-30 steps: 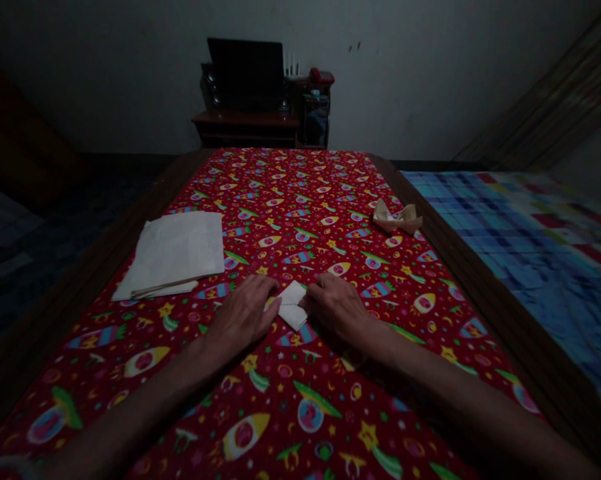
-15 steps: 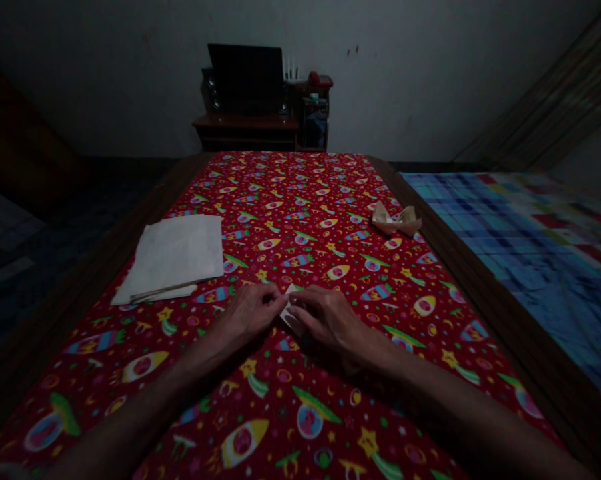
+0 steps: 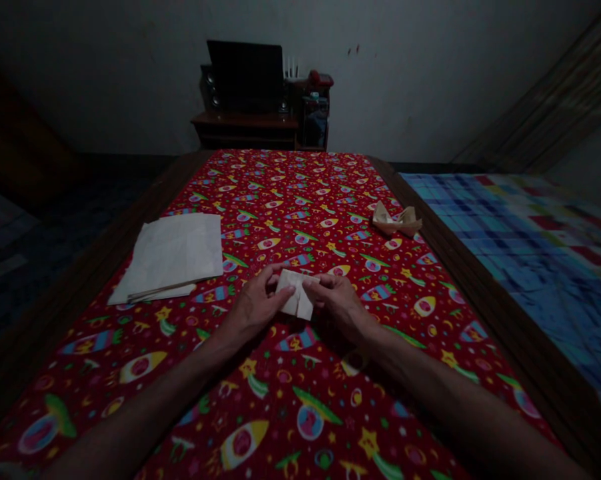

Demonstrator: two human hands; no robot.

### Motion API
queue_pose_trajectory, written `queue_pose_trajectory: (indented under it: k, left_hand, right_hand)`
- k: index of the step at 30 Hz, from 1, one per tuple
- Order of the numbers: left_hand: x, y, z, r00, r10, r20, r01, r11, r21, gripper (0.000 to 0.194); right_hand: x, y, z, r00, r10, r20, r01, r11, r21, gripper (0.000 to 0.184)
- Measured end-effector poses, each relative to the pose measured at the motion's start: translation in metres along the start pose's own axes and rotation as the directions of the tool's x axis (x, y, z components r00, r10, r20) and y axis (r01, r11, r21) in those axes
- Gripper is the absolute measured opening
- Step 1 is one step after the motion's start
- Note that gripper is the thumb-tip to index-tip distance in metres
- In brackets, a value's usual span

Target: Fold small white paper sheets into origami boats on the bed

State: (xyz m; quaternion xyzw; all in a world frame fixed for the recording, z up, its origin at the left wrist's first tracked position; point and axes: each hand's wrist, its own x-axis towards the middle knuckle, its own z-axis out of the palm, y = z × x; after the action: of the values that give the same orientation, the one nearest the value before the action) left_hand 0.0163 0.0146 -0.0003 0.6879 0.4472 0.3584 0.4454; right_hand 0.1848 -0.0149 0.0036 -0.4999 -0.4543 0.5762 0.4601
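Paper [image 3: 299,305] midway between left and right edges of surface [image 3: 290,200]; whether touching it, cannot tell. Left hand [image 3: 256,297] and right hand [image 3: 341,301] pinch opposite sides, thumbs on top, fingers nearly closed. Risk: uneven thumb pressure could skew the folds; outward pull could tear them.

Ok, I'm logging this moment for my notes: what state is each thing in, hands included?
Small folded paper: folded, seam showing, held between both hands
Left hand: gripping its left side, thumb on top
Right hand: gripping its right side, thumb on top
Stack of paper sheets: lying flat, edges uneven
Brown folded-paper shape: opened out, untouched
Flat-screen display: dark
Red rocket-print cloth: spread out
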Motion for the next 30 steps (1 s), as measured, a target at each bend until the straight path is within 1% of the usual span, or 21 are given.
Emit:
queue_pose_trajectory:
  k: [1,2,3,4,5,6,7,8,9,10,11,13,14,17,20,23,26,28,30]
  left_hand:
    - [0.002,-0.002,0.0,0.999,-0.025,0.023,0.026,0.999,-0.027,0.046]
    - [0.003,-0.004,-0.001,0.999,-0.035,0.03,0.036,0.999,-0.007,0.046]
    - [0.004,-0.005,-0.001,0.999,-0.034,0.031,0.032,0.998,0.05,0.046]
    - [0.005,-0.006,-0.002,0.999,-0.017,0.038,0.012,0.991,0.13,0.044]
    - [0.005,-0.008,-0.002,0.999,0.019,0.048,-0.029,0.975,0.219,0.042]
    - [0.004,-0.009,-0.003,0.995,0.081,0.059,-0.095,0.947,0.307,0.041]
    - [0.003,-0.01,-0.003,0.984,0.165,0.067,-0.178,0.904,0.389,0.04]
    - [0.001,-0.012,-0.003,0.965,0.251,0.074,-0.257,0.852,0.456,0.039]
    - [-0.001,-0.013,-0.004,0.942,0.325,0.079,-0.319,0.8,0.508,0.038]
    - [-0.003,-0.014,-0.005,0.922,0.38,0.08,-0.359,0.756,0.547,0.034]
    - [-0.006,-0.015,-0.006,0.908,0.409,0.089,-0.382,0.725,0.573,0.027]
    - [-0.012,-0.016,-0.009,0.897,0.415,0.154,-0.422,0.695,0.583,0.009]
    - [-0.015,-0.016,-0.011,0.887,0.414,0.206,-0.453,0.687,0.568,0.005]
    - [-0.024,-0.016,-0.015,0.833,0.431,0.347,-0.553,0.662,0.505,0.01]
    - [-0.031,-0.014,-0.019,0.799,0.413,0.437,-0.596,0.638,0.488,0.015]
    - [-0.033,-0.009,-0.023,0.793,0.356,0.494,-0.591,0.646,0.483,0.016]
    - [-0.033,-0.006,-0.025,0.797,0.307,0.52,-0.574,0.653,0.493,0.015]
    - [-0.033,-0.005,-0.023,0.812,0.302,0.5,-0.558,0.655,0.51,0.015]
    - [-0.033,-0.006,-0.02,0.835,0.321,0.447,-0.537,0.651,0.536,0.019]
  right_hand:
    - [0.0,0.001,-0.001,1.0,0.007,0.027,-0.005,0.996,-0.085,0.033]
    - [0.001,0.002,-0.003,0.999,-0.01,0.041,0.019,0.976,-0.216,0.031]
    - [0.001,0.003,-0.005,0.997,-0.062,0.048,0.076,0.922,-0.379,0.028]
    - [0.0,0.004,-0.008,0.987,-0.146,0.059,0.155,0.824,-0.546,0.023]
    - [0.0,0.005,-0.011,0.966,-0.244,0.086,0.235,0.688,-0.686,0.019]
    - [0.0,0.006,-0.014,0.935,-0.33,0.132,0.302,0.542,-0.784,0.016]
    - [0.0,0.007,-0.017,0.903,-0.386,0.188,0.352,0.415,-0.839,0.015]
    - [0.0,0.009,-0.019,0.881,-0.409,0.239,0.385,0.324,-0.864,0.015]
    - [0.0,0.011,-0.021,0.868,-0.414,0.276,0.407,0.271,-0.872,0.014]
    - [0.0,0.012,-0.022,0.86,-0.416,0.296,0.42,0.245,-0.874,0.014]
    - [0.001,0.014,-0.023,0.854,-0.422,0.305,0.428,0.234,-0.873,0.013]
    - [0.001,0.016,-0.023,0.849,-0.426,0.313,0.435,0.224,-0.872,0.012]
    - [0.001,0.016,-0.023,0.847,-0.425,0.32,0.438,0.216,-0.873,0.012]
    - [0.0,0.016,-0.024,0.837,-0.424,0.345,0.453,0.184,-0.872,0.016]
    - [-0.001,0.017,-0.025,0.822,-0.444,0.357,0.471,0.178,-0.864,0.017]
    - [-0.002,0.02,-0.026,0.798,-0.46,0.389,0.512,0.176,-0.841,0.018]
    - [-0.003,0.021,-0.026,0.773,-0.478,0.416,0.546,0.169,-0.821,0.019]
    - [-0.005,0.02,-0.026,0.747,-0.49,0.449,0.582,0.157,-0.798,0.017]
    - [-0.007,0.016,-0.026,0.718,-0.464,0.518,0.64,0.148,-0.754,0.017]
